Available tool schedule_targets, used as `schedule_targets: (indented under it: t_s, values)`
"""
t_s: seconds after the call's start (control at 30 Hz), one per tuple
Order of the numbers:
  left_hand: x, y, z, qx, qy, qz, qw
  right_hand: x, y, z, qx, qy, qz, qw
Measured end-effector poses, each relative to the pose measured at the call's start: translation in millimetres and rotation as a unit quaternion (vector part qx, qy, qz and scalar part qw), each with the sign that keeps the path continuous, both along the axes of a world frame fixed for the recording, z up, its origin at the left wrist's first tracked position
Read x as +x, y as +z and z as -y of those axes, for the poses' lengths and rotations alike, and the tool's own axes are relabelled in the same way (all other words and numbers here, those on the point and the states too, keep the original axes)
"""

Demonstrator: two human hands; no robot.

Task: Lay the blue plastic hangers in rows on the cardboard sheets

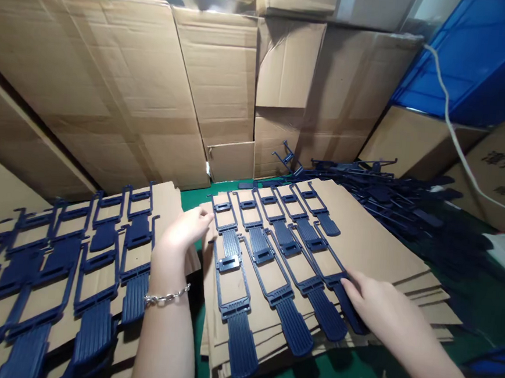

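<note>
Dark blue plastic frames with ribbed paddles lie in two overlapping rows on a stack of cardboard sheets. My right hand pinches the rightmost frame of the near row where its paddle begins; the paddle is partly behind my fingers. At the stack's left edge, my left hand has its fingers curled together beside the far-left frame. Whatever those fingertips hold, if anything, is hidden. A silver chain bracelet circles my left wrist.
More blue frames cover a second cardboard stack on the left. Behind the right side lies a tangled heap of loose frames. Large cardboard boxes form a wall at the back. A white cable hangs by a blue crate.
</note>
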State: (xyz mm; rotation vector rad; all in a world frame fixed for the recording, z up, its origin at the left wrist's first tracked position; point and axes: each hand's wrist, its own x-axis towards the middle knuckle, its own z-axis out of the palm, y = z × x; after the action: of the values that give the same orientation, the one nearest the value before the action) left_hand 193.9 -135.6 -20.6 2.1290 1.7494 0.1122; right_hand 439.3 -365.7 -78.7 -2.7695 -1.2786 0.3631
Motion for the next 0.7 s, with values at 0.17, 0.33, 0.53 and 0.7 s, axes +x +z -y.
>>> schedule_targets:
  t_s: [0.17,0.33,0.53,0.7]
  values:
    - [1,-1.0,2,0.011,-0.008,0.024,1.000,6,44.7,-65,0.058,0.082,0.128,0.987]
    - [6,-7.1,0,-0.011,-0.008,0.044,0.999,30,67.5,-219,0.071,0.247,0.149,0.955]
    - [5,-12.3,-1,-0.015,0.004,0.058,0.998,52,36.9,-341,-0.040,0.267,0.113,0.956]
    - [5,-17.0,-2,-0.029,0.006,0.076,0.997,66,-5.5,-373,-0.062,0.267,0.099,0.957]
